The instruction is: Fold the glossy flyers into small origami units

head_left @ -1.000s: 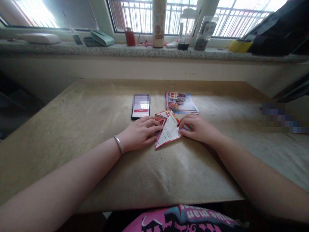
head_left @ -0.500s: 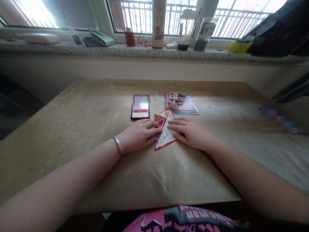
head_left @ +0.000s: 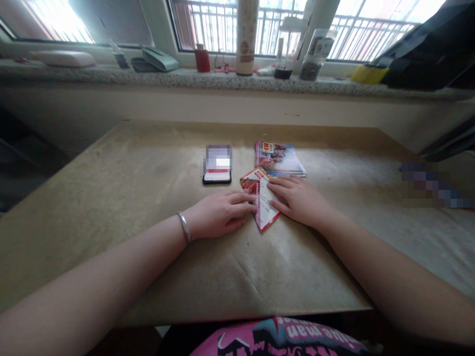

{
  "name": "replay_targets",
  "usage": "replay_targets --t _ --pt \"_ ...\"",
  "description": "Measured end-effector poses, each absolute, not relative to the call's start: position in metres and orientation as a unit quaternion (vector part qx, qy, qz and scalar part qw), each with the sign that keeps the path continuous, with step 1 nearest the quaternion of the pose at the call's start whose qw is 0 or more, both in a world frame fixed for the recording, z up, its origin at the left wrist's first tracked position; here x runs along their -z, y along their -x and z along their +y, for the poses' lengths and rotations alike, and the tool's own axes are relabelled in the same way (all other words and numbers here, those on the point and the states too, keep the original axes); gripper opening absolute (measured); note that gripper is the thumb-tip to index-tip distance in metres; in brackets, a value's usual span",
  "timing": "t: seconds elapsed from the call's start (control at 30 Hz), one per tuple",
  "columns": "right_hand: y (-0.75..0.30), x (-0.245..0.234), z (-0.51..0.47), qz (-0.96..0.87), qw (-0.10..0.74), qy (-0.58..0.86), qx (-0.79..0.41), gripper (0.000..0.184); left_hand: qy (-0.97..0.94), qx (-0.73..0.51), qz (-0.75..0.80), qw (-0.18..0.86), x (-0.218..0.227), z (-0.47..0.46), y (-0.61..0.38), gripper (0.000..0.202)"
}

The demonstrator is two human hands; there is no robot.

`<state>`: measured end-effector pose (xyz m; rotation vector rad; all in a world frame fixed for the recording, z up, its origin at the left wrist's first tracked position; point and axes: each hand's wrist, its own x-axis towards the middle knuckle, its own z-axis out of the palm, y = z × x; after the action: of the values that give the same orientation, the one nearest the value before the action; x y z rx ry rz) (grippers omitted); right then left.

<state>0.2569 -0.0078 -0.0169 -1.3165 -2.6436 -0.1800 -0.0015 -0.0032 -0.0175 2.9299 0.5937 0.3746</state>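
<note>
A folded paper flyer, white with red edges and a coloured printed flap, lies on the table with a pointed tip toward me. My left hand, a silver bangle on its wrist, rests its outstretched fingertips on the flyer's left flap. On the other side, my right hand lies flat, its fingers spread over the right edge. Neither hand grips the paper; both are open. Part of the flyer is hidden under the fingers. Just behind it lies a stack of colourful flyers.
A phone with a lit screen lies left of the stack. The table has a tan cover. Along the stone windowsill stand a red bottle, a tall cream container and a yellow item.
The flyer has turned, its near tip swinging to the right. Both hands have moved slightly right with it, fingers still laid on the paper.
</note>
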Motion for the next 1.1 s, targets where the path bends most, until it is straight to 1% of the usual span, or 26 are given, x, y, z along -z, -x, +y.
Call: replay_targets --t 0.2,0.3,0.43,0.6,0.77,0.83,0.97,1.1 --pt "-0.255 0.020 -0.009 -0.904 0.114 0.407 0.059 0.036 -0.962 -0.131 0.225 0.079 0.020 0.000 0.002 0.043" --pt "-0.253 0.021 -0.009 -0.910 0.123 0.393 0.055 0.036 -0.959 -0.140 0.234 0.077 0.021 0.002 0.001 0.046" --pt "-0.251 0.024 -0.009 -0.908 0.127 0.398 0.012 0.039 -0.948 -0.165 0.266 0.060 0.022 0.001 0.001 0.048" --pt "-0.253 0.028 -0.006 -0.904 0.167 0.392 -0.020 0.038 -0.947 -0.167 0.270 0.052 0.020 -0.001 0.000 0.049" --pt "-0.255 0.030 -0.004 -0.903 0.185 0.386 -0.034 0.039 -0.943 -0.175 0.270 0.079 0.018 -0.001 0.000 0.063" --pt "-0.256 0.031 -0.004 -0.904 0.185 0.384 -0.037 0.042 -0.944 -0.175 0.269 0.081 0.019 0.000 0.000 0.064" --pt "-0.257 0.030 -0.004 -0.907 0.182 0.377 -0.039 0.050 -0.942 -0.182 0.275 0.061 0.021 0.000 0.002 0.062" --pt "-0.255 0.028 -0.004 -0.910 0.176 0.374 -0.034 0.051 -0.940 -0.187 0.284 0.000 0.020 -0.002 0.002 0.059"
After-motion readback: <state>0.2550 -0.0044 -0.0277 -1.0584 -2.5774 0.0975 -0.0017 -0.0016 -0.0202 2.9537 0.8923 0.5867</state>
